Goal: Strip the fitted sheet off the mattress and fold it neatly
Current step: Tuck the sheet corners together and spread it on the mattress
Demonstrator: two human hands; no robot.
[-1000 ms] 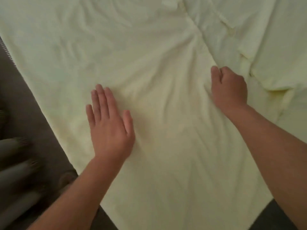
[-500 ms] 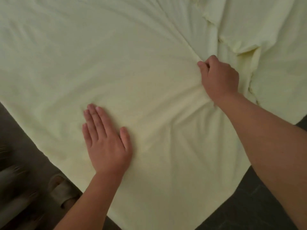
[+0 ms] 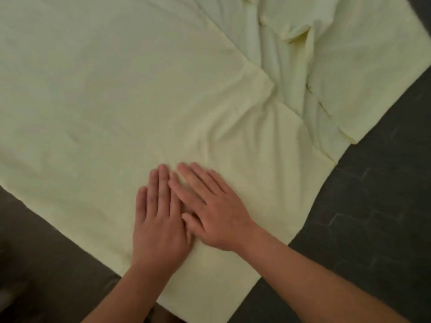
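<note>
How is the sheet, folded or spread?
Partly folded: the sheet shows a layered edge; left hand and right hand lie flat on it.

FLOOR: a dark floor (image 3: pixel 373 229) is seen at right and lower left | SURFACE: faint pale joint lines (image 3: pixel 345 215) are noted at right, as between tiles; the lower-left patch (image 3: pixel 46 264) is browner and blurred | LIGHT: the scene is dimly, evenly lit; shadows are soft
</note>
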